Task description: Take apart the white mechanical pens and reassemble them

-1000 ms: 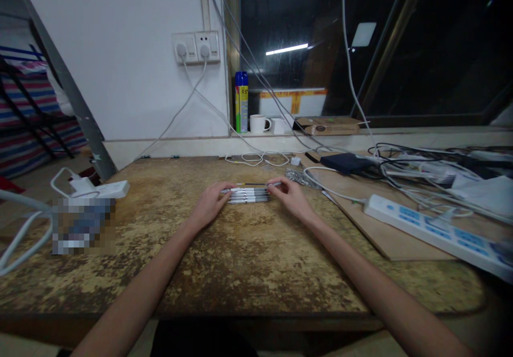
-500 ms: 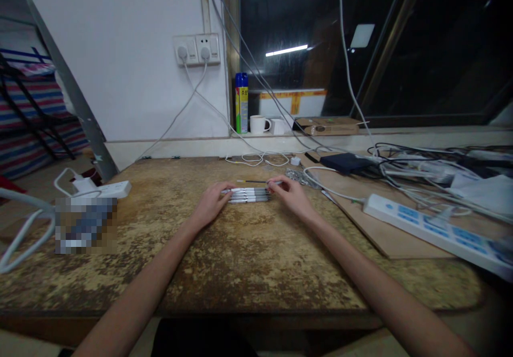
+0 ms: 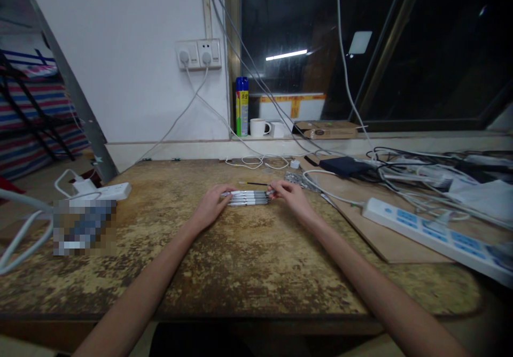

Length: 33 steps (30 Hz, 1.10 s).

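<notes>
Apparently to keep the row of pens (image 3: 249, 199) aligned on the desk (image 3: 240, 271), the left hand (image 3: 210, 205) touches its left end and the right hand (image 3: 292, 198), well apart, curls at the other, though whether either is clamped is unclear.

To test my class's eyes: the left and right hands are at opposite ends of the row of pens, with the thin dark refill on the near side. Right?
No: the thin dark refill is on the far side, in the head view. The left hand and right hand are at opposite ends of the row of pens.
</notes>
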Each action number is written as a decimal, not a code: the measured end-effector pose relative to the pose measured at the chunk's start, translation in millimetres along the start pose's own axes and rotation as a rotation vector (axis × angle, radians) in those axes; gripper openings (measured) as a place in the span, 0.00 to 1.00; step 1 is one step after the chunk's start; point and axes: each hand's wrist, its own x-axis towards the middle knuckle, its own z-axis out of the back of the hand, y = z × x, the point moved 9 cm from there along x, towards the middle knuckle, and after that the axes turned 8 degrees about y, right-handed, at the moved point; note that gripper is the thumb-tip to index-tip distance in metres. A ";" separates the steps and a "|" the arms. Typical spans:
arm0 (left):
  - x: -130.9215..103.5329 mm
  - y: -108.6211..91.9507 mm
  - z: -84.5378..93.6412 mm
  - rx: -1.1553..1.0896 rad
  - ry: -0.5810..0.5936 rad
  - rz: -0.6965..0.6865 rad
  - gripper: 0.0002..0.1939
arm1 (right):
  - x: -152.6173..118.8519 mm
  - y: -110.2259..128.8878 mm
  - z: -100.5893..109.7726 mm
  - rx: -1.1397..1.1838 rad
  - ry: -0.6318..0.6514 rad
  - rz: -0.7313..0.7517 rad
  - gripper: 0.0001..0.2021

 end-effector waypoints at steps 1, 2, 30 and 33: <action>0.0 -0.1 0.2 -0.001 -0.002 -0.001 0.15 | 0.0 -1.0 -0.3 0.013 0.003 -0.009 0.20; 0.0 -0.2 0.2 0.000 -0.002 -0.002 0.15 | -0.2 -1.6 -0.5 0.026 0.002 -0.018 0.20; -0.6 2.6 -0.9 -0.004 0.007 0.003 0.15 | -1.2 2.1 2.0 -0.071 -0.046 -0.004 0.18; -0.6 3.3 -0.6 -0.016 -0.001 0.006 0.15 | -1.7 2.5 2.1 -0.075 -0.053 -0.017 0.17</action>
